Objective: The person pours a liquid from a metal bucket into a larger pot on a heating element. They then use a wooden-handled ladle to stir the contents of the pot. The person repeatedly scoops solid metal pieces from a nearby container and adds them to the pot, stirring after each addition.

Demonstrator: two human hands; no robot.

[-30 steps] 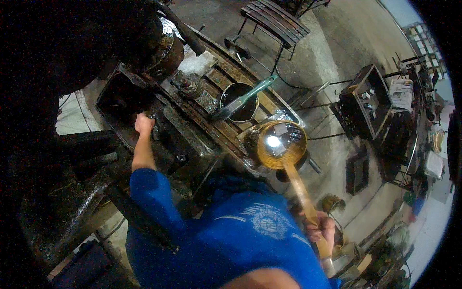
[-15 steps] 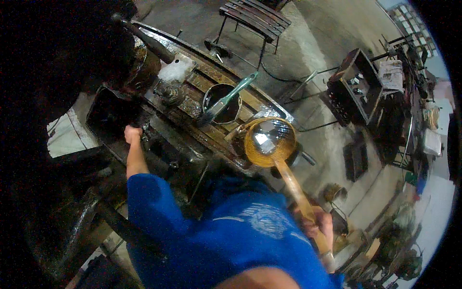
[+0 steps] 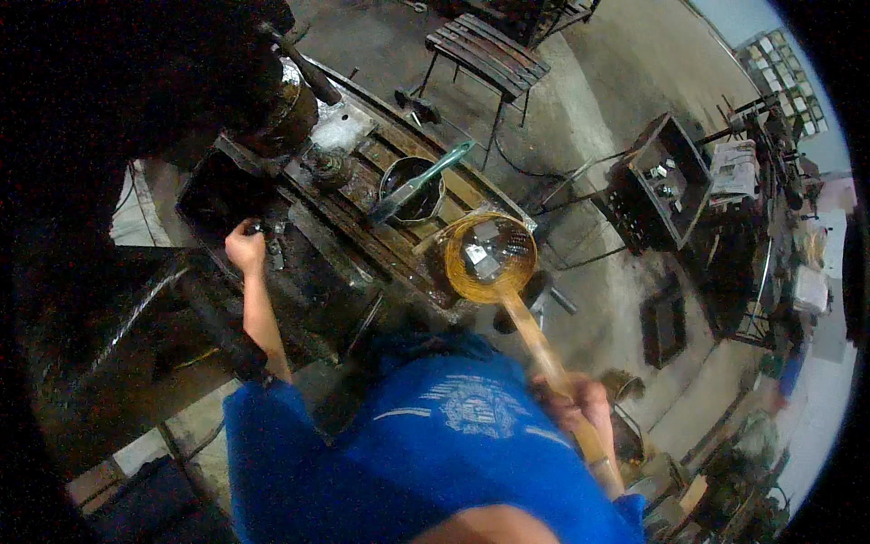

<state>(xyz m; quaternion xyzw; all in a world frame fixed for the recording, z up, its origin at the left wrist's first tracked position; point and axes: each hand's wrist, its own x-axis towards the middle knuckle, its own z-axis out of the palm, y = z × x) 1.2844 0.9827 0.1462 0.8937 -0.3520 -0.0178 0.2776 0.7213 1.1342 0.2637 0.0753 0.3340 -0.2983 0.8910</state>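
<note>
My right hand [image 3: 580,405] is wrapped round the wooden handle of a round strainer [image 3: 453,272], held level over the near right end of a grooved machine table [image 3: 362,204]. Inside its yellow-brown rim lie several flat, shiny metal pieces [image 3: 487,269]. My left hand [image 3: 243,249] is closed in a fist beside a dark box-like recess [image 3: 222,195] of the machine. Something small and dark shows at its fingers, too dim to name. A brush [image 3: 426,179] with a green handle lies across a round pot [image 3: 442,204] on the machine table.
A slatted stool [image 3: 489,54] stands at the back. To the right, a dark metal tray on legs [image 3: 698,181] holds several small metal pieces. A dark bin [image 3: 663,326] sits on the floor, and a cluttered bench runs along the right.
The whole view has shifted slightly. The strainer has come a little left, nearer the pot, and the metal pieces in it lie differently. More of my left forearm shows; its fist stays by the recess.
</note>
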